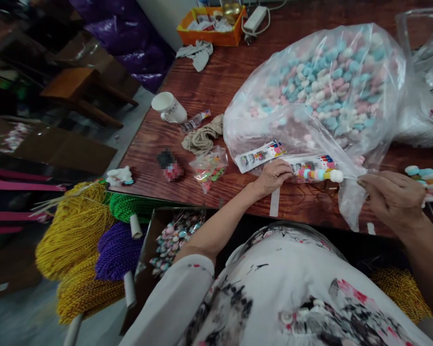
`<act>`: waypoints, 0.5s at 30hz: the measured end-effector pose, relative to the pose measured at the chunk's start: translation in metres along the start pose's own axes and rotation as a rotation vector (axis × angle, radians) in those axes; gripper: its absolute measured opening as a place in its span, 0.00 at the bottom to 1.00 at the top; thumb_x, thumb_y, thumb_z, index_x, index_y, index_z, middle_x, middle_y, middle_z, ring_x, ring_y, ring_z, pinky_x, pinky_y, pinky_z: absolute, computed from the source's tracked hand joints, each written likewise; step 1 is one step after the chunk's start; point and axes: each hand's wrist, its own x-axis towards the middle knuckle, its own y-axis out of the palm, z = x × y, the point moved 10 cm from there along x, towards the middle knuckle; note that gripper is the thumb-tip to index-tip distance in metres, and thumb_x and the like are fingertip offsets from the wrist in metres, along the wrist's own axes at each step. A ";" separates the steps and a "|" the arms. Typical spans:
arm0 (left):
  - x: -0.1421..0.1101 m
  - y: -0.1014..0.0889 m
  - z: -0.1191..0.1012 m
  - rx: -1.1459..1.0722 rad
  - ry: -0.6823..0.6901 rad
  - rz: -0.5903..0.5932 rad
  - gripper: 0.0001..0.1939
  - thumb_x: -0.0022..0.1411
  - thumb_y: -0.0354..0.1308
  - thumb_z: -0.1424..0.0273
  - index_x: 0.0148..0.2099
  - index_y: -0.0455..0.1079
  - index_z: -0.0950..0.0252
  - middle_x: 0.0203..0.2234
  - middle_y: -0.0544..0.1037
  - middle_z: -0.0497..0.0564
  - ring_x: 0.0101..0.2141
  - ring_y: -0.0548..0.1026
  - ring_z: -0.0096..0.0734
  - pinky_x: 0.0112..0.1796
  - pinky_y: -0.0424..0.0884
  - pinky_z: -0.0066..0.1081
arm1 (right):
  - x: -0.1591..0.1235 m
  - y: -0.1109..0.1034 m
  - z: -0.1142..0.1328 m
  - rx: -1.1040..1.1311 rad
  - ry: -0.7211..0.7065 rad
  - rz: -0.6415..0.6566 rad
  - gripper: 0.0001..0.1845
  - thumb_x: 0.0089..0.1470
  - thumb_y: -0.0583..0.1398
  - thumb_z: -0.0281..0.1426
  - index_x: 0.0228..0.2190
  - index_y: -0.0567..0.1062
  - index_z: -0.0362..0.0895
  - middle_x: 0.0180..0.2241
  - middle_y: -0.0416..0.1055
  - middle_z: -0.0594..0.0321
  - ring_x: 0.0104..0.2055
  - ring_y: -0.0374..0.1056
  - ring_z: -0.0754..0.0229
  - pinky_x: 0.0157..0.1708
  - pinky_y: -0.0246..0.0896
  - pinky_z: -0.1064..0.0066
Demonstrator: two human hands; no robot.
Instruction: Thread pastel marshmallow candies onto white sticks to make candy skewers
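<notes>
My left hand (274, 176) is closed at the left end of a short strand of pom-poms (319, 174) in pink, yellow, pale blue and white. To the right of the strand's white end, my right hand (393, 198) is pinched shut beside a loose flap of the clear plastic bag (350, 204). Whether its fingertips grip the plastic or a thin thread cannot be made out. Behind both hands the big bag bulges with loose pom-poms (321, 86) in pink, blue and white. Printed cards (260, 156) lie just beyond my left hand.
On the table's left stand a white cup (171, 108), a crumpled cloth (204, 135) and a small bag of coloured pieces (210, 168). Finished-looking pom-pom strands (431, 180) lie at right. An orange tray (211, 36) sits at the back. Cord bundles (75, 230) and a box (173, 240) are below left.
</notes>
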 end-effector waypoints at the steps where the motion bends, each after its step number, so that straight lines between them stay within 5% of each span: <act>1: 0.000 0.000 0.000 -0.015 -0.008 0.000 0.11 0.66 0.55 0.67 0.36 0.75 0.66 0.33 0.79 0.54 0.36 0.76 0.29 0.39 0.72 0.31 | -0.002 0.001 -0.003 0.025 0.035 -0.006 0.06 0.50 0.63 0.22 0.33 0.75 0.40 0.27 0.75 0.57 0.29 0.69 0.59 0.31 0.62 0.69; 7: 0.003 -0.001 -0.009 -0.010 0.002 0.022 0.11 0.66 0.55 0.65 0.36 0.74 0.66 0.33 0.78 0.55 0.37 0.76 0.30 0.41 0.73 0.33 | 0.002 0.005 0.014 0.034 -0.115 0.041 0.11 0.49 0.61 0.18 0.35 0.75 0.39 0.28 0.76 0.57 0.29 0.70 0.58 0.31 0.63 0.67; 10: 0.008 -0.008 -0.016 0.002 -0.014 0.031 0.15 0.64 0.57 0.60 0.44 0.73 0.68 0.40 0.78 0.60 0.44 0.75 0.36 0.47 0.72 0.39 | 0.009 -0.004 0.014 0.137 -0.120 0.011 0.11 0.49 0.61 0.17 0.36 0.75 0.39 0.29 0.76 0.56 0.30 0.72 0.58 0.33 0.65 0.68; 15: 0.013 0.005 -0.043 -0.096 -0.053 0.251 0.26 0.66 0.51 0.53 0.56 0.67 0.68 0.44 0.77 0.62 0.46 0.75 0.38 0.49 0.70 0.39 | 0.013 -0.016 0.008 0.285 -0.062 -0.025 0.10 0.51 0.61 0.18 0.37 0.75 0.40 0.31 0.77 0.54 0.32 0.73 0.58 0.35 0.68 0.69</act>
